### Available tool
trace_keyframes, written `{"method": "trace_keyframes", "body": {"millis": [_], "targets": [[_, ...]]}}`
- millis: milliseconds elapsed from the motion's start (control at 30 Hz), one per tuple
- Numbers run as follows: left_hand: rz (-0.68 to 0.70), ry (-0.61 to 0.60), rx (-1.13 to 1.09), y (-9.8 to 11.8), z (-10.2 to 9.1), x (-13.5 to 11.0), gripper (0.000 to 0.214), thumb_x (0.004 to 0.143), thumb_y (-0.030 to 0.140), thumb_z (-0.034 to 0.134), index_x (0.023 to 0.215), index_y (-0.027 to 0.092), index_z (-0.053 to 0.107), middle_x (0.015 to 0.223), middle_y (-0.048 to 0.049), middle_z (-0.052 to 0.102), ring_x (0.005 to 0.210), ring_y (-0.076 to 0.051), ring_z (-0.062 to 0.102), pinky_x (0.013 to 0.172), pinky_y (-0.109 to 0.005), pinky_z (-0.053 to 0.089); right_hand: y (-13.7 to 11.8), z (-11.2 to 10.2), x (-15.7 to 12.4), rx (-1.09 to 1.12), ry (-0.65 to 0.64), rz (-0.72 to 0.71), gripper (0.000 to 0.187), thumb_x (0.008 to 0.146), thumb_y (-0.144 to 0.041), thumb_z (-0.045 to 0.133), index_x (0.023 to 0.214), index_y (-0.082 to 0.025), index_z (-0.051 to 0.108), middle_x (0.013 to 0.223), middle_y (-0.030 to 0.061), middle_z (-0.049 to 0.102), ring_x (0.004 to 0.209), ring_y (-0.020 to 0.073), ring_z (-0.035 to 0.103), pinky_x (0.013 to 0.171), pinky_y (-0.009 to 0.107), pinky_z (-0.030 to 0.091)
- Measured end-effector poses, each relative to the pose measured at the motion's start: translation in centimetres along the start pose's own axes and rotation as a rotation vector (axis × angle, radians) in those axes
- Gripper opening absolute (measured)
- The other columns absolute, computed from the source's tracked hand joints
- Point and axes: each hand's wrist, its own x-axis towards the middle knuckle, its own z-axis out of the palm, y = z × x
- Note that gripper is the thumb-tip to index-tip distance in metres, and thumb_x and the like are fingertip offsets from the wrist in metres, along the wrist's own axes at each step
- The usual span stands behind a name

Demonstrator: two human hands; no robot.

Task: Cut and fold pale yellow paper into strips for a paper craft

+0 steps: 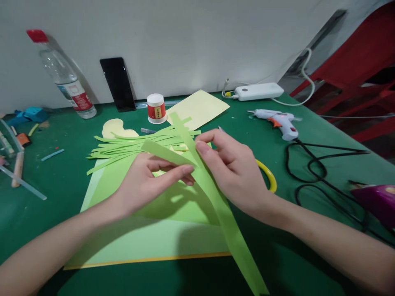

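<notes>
A long light-green paper strip (224,218) slants across the middle, from near the pale yellow sheet down past the bottom edge. My right hand (237,172) pinches its upper part between thumb and fingers. With thumb and fingers closed, my left hand (151,179) grips a shorter green strip (160,151) that meets the long one at an angle; I cannot tell whether both are one piece. Beneath my hands lies a stack of green paper sheets (129,242). Several thin green paper strips (123,144) are heaped behind my left hand. Yellow scissors' handle (270,176) shows beside my right hand.
A pale yellow sheet (203,107), a red-and-white cup (156,109), a phone (118,84) and a bottle (72,84) stand or lie at the back. To the right are a glue gun (279,119) with looping black cable (321,164) and a white power strip (259,91).
</notes>
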Motion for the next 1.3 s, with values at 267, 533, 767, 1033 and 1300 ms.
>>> {"method": "trace_keyframes", "body": {"millis": [267,533,767,1033,1300], "targets": [[-0.143,-0.184,-0.212,-0.1,-0.2,0.4,0.005,0.072,0.014,0.065,0.07,0.016,0.07,0.064,0.0017,0.07,0.059,-0.01,0.065,0.053,-0.014,0.051,-0.2,-0.1,0.0,0.029,-0.072,0.003,0.014,0.083,-0.019,0.044,0.07,-0.021,0.041,0.037,-0.0106,0.026,0.031,0.0053,0.019,0.032,0.021,0.014],[-0.24,-0.133,-0.383,0.3,0.6,0.4,0.019,0.069,0.003,0.063,0.058,0.016,0.071,0.046,0.005,0.063,0.043,-0.005,0.057,0.043,-0.009,0.048,0.2,0.3,-0.4,-0.05,0.006,-0.03,0.012,0.085,-0.02,0.043,0.073,-0.021,0.044,0.037,-0.0101,0.028,0.029,0.0047,0.021,0.03,0.022,0.012],[-0.231,-0.065,-0.37,0.0,0.1,0.1,0.011,0.072,0.014,0.064,0.064,0.019,0.07,0.06,0.0042,0.069,0.048,-0.007,0.059,0.046,-0.012,0.05,-0.1,0.1,-0.2,-0.025,0.012,-0.044,0.012,0.084,-0.017,0.043,0.073,-0.021,0.043,0.037,-0.0106,0.028,0.031,0.0045,0.019,0.031,0.021,0.012],[-0.179,-0.203,-0.219,0.1,0.2,0.3,0.017,0.075,0.015,0.059,0.06,0.013,0.067,0.052,0.0008,0.063,0.042,-0.006,0.052,0.038,-0.013,0.041,-0.1,0.1,-0.3,-0.009,-0.047,-0.034,0.011,0.083,-0.015,0.044,0.074,-0.021,0.042,0.036,-0.0112,0.035,0.028,0.0044,0.027,0.031,0.02,0.017],[-0.083,-0.052,-0.044,0.0,0.3,0.3,0.022,0.074,0.018,0.059,0.053,0.013,0.06,0.045,0.0043,0.05,0.04,-0.004,0.039,0.037,-0.016,0.029,0.1,0.4,-0.4,0.002,0.041,0.027,0.011,0.085,-0.02,0.042,0.074,-0.022,0.041,0.039,-0.0104,0.027,0.032,0.0052,0.021,0.031,0.02,0.013]]}}
